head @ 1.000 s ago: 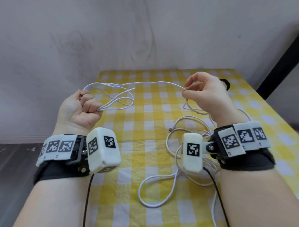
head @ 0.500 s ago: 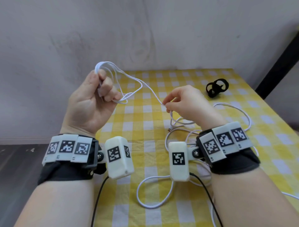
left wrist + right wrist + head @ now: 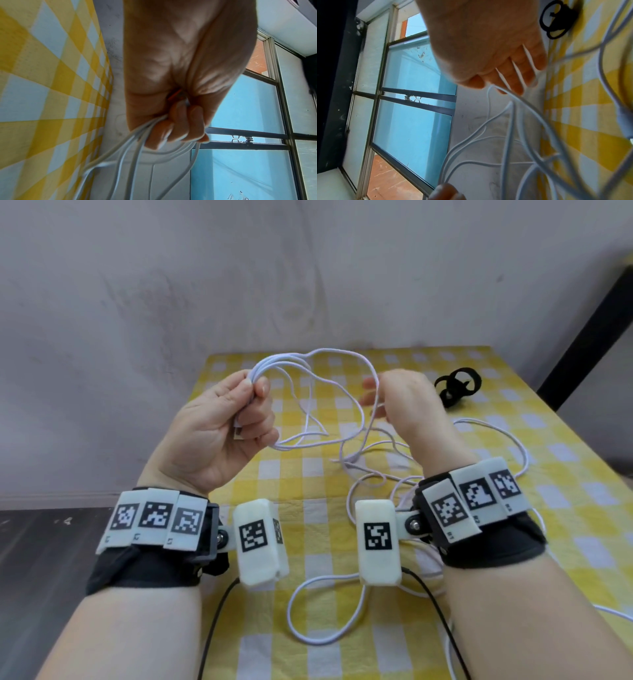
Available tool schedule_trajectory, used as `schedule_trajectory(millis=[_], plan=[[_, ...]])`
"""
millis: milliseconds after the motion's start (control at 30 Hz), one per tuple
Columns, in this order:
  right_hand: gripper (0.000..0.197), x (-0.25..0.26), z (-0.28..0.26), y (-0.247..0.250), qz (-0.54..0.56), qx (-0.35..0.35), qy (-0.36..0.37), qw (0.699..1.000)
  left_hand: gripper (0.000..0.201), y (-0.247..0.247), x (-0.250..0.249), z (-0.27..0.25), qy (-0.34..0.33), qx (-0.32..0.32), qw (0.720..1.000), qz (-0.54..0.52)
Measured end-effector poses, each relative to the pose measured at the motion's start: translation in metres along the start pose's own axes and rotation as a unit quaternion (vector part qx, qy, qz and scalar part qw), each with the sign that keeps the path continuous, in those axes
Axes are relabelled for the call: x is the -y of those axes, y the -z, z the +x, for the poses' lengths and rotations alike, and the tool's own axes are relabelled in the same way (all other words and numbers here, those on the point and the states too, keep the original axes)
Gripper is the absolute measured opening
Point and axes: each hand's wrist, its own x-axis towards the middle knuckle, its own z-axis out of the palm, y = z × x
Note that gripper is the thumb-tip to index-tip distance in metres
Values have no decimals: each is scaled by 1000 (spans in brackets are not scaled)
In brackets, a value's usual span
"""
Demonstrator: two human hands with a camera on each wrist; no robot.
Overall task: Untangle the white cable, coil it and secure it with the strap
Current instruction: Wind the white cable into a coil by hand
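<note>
My left hand (image 3: 236,409) is raised over the table's left side and pinches several loops of the white cable (image 3: 291,361) between thumb and fingers; one plug end (image 3: 237,433) pokes out below its fingers. The left wrist view shows the fingers (image 3: 180,129) curled round the bundled strands (image 3: 123,155). My right hand (image 3: 407,402) is level with it, to the right, fingers (image 3: 518,75) fairly straight and blurred, with a strand of cable (image 3: 510,121) running over them. The rest of the cable (image 3: 325,642) lies loose on the cloth. The black strap (image 3: 457,385) lies at the far right, untouched.
The table has a yellow-and-white checked cloth (image 3: 308,474) and stands against a grey wall. Dark floor (image 3: 51,542) lies beyond its left edge, and a black post (image 3: 589,320) stands at the right. Black leads hang from both wrist cameras.
My right hand rose from low over the table and carried a strand up toward the bundle. My left hand came down and toward the middle, still holding the loops.
</note>
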Motion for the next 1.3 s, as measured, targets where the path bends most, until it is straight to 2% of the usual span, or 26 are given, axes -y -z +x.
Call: schedule_trajectory(millis=[67, 100, 133, 200, 233, 267, 300, 400, 433, 500, 633, 733, 800, 900, 967, 1033, 1100, 1167, 1233, 1300], plan=[[40, 2, -3, 2, 44, -29, 36, 998, 22, -1, -1, 0, 20, 4, 1000, -3], [43, 3, -7, 2, 74, 7, 61, 995, 23, -3, -1, 0, 27, 12, 1000, -5], [55, 4, -13, 2, 85, 57, 80, 992, 23, -4, 0, -1, 33, 18, 999, -8], [80, 1, -19, -2, 32, 154, 114, 981, 26, -4, 0, -1, 43, 29, 998, -23], [83, -2, -18, -5, 5, 190, 124, 974, 27, -2, 0, -1, 48, 39, 997, -40], [79, -3, -19, -7, -7, 218, 127, 968, 27, 0, -1, -1, 54, 57, 995, -68], [66, -4, -18, -8, 2, 237, 121, 964, 27, 3, -1, 0, 60, 82, 989, -110], [15, -6, -19, -8, 52, 238, 112, 963, 30, 11, -2, 2, 71, 130, 962, -230], [6, -6, -18, -8, 71, 229, 115, 964, 31, 12, -2, 3, 65, 126, 960, -240], [18, -5, -19, -6, 153, 240, 95, 954, 31, 13, -1, 4, 50, 108, 964, -238], [19, 3, -22, 1, 373, 267, 31, 888, 35, 8, 5, 4, 20, -16, 989, -142], [25, 8, -21, 5, 437, 234, -3, 868, 38, 3, 9, 2, 39, -72, 992, -93], [32, 11, -20, 8, 426, 203, -14, 881, 39, 4, 11, -1, 66, -80, 994, -32], [34, 17, -21, 12, 355, 179, -5, 917, 32, 8, 5, -7, 111, -73, 989, 65], [35, 24, -22, 15, 301, 187, 10, 935, 24, 10, -9, -9, 152, -40, 985, 68], [35, 32, -25, 17, 246, 205, 23, 947, 36, 5, -29, -8, 196, 11, 977, 77], [36, 42, -31, 16, 186, 230, 37, 955, 44, -8, -45, -5, 230, 26, 963, 139], [37, 53, -39, 13, 127, 252, 50, 958, 39, -30, -55, 0, 247, 12, 941, 232], [37, 65, -50, 12, 85, 263, 66, 959, 33, -55, -64, 2, 244, 0, 923, 298], [38, 73, -56, 12, 88, 258, 65, 960, 32, -69, -69, 3, 234, -5, 921, 312]])
